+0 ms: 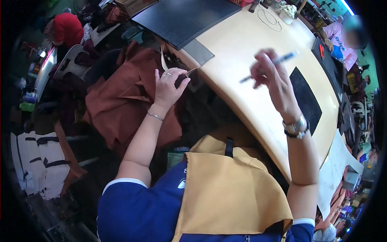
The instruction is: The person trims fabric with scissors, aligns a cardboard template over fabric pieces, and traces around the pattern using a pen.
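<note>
My left hand [168, 85] is beyond the table's near edge, beside a large reddish-brown sheet [117, 101] that hangs in folds. Its thumb and forefinger curve toward each other, close to a thin brown tip [193, 70]; what they grip is too small to make out. A pale curled strip [163, 60] rises just behind these fingers. Raised over the table, my right hand [271, 76] is closed around a pen [285, 57], held slantwise and slightly blurred. Under and beyond the right wrist, a black rectangular piece [303, 97] lies flat on the cream table top [238, 52].
A black board [181, 20] and a small grey plate [198, 53] lie at the table's far left. A red-handled tool [321, 51] sits near a person in pink [342, 40]. Another person in red [69, 30] bends at the left. White bundles [42, 161] are stacked lower left.
</note>
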Motion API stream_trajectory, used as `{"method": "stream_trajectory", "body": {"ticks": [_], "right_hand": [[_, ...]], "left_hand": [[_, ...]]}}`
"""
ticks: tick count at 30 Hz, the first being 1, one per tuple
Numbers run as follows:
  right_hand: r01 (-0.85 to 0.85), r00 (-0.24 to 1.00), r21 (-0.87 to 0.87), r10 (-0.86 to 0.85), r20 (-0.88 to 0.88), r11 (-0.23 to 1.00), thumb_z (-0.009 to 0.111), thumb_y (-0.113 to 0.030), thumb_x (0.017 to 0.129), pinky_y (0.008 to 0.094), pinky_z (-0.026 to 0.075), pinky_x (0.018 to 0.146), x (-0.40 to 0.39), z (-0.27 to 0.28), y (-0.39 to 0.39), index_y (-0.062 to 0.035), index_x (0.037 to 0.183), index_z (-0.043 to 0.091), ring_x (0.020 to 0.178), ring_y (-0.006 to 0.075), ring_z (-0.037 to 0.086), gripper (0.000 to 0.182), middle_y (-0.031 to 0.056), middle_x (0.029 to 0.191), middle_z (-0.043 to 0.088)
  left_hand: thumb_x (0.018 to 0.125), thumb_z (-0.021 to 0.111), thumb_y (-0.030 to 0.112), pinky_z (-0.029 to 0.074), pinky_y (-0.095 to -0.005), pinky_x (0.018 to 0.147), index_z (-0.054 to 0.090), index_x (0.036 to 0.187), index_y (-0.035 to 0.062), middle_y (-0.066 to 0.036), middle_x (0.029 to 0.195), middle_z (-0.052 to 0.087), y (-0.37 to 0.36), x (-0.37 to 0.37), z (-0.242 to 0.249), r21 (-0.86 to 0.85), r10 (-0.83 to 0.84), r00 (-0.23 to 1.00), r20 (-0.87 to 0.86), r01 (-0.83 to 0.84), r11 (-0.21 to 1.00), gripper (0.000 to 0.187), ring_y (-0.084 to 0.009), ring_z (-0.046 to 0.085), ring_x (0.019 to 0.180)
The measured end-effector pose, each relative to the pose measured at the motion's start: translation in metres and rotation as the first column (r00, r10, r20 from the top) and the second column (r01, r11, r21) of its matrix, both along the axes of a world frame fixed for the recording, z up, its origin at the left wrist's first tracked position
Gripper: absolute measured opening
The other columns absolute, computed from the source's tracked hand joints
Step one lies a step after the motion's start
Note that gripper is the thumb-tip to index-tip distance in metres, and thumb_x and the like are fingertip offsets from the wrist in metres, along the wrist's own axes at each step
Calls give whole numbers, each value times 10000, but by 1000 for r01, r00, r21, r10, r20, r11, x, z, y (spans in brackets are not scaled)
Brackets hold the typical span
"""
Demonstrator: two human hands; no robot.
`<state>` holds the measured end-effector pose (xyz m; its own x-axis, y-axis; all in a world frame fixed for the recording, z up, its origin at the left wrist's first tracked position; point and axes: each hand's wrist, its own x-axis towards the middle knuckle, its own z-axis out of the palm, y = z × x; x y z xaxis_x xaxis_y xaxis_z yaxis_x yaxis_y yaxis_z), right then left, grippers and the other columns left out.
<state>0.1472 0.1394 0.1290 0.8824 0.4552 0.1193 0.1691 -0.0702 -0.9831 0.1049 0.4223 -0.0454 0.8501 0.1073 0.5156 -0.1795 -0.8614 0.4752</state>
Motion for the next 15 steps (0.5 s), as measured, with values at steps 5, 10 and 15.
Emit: {"method": "stream_trajectory", "body": {"ticks": [5,10,15], "right_hand": [[-234,971,-38,236,48,971,457,-326,1022,284,516,770,45,-17,79,-16,1097,556,875,133,647,334,86,996,675],[-60,876,-488,280,392,871,590,-316,937,394,528,668,56,-36,135,-35,973,679,737,318,671,297,183,770,672],[-52,704,-464,362,611,884,606,-250,903,448,520,682,76,-90,166,-30,912,668,764,380,649,229,202,786,665]], "left_hand": [[864,691,228,397,-468,987,652,1027,107,-54,1022,671,8,9,28,-363,-41,986,165,99,927,207,-232,617,1018],[839,742,168,498,-274,766,647,1076,33,-57,954,663,15,24,89,-429,-129,918,374,295,854,289,-146,628,840],[807,762,124,501,-264,723,694,998,30,-58,932,676,16,30,107,-291,-163,924,347,271,917,223,-138,625,802]]}}
